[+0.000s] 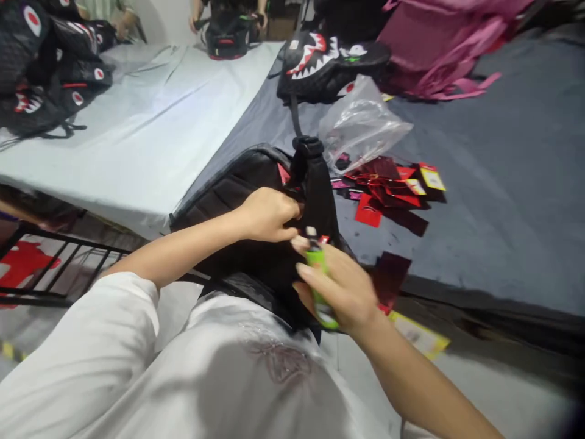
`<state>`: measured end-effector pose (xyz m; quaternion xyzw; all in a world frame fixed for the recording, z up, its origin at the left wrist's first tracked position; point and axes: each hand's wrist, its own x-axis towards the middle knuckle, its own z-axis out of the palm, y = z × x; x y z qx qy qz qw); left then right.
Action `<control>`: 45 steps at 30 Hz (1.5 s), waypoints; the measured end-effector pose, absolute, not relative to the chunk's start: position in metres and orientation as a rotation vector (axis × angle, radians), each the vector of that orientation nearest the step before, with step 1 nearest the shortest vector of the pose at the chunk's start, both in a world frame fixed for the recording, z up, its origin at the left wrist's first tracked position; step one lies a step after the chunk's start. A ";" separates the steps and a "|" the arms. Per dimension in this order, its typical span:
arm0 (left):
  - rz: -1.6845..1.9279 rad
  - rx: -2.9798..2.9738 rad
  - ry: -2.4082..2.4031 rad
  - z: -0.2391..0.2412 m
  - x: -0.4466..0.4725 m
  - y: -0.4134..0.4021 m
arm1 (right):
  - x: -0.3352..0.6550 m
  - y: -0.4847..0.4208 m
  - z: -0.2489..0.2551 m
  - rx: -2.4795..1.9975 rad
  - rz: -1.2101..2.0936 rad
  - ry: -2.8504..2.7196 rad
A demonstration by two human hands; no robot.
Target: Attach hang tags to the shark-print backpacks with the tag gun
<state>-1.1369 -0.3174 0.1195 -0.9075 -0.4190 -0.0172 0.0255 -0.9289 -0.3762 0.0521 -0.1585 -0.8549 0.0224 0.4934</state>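
Note:
A black backpack [237, 189] lies against my body at the edge of the grey table [503, 201], its top strap [311, 177] pointing away from me. My left hand [267, 213] is closed in a pinch on the backpack's fabric beside the strap. My right hand [338, 286] is wrapped around a green lighter [320, 274], its metal head held just below the left hand's fingertips. No flame shows.
Red and yellow hang tags [393, 189] and a clear plastic bag [361, 122] lie on the grey table. A shark-mouth backpack [329, 61] and pink bags [439, 42] sit farther back. More black backpacks [50, 67] are piled at left; another person's hands [228, 18] work on a bag at the far end.

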 end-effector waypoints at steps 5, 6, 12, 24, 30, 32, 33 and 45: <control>-0.019 -2.815 -1.117 0.118 -1.144 -0.314 | -0.924 -0.307 0.016 -0.723 -0.189 -2.028; 0.005 -2.814 -1.074 0.118 -1.147 -0.316 | -0.918 -0.297 0.009 -0.815 -0.138 -1.997; 0.089 -2.815 -1.028 0.108 -1.147 -0.318 | -0.919 -0.294 0.009 -0.891 -0.189 -1.918; -0.262 -2.781 -1.281 0.174 -1.164 -0.263 | -0.948 -0.283 0.002 -0.599 -0.266 -1.975; -0.060 -2.763 -1.291 0.147 -1.149 -0.216 | -0.933 -0.291 0.015 -0.742 -0.415 -2.049; -0.002 -2.712 -1.394 0.128 -1.140 -0.205 | -0.923 -0.294 0.025 -0.871 -0.420 -2.118; 0.000 -2.681 -1.434 0.120 -1.135 -0.202 | -0.920 -0.296 0.031 -0.909 -0.399 -2.128; -0.372 -2.631 -1.329 0.129 -1.154 -0.250 | -0.944 -0.257 0.007 -0.562 -0.182 -2.052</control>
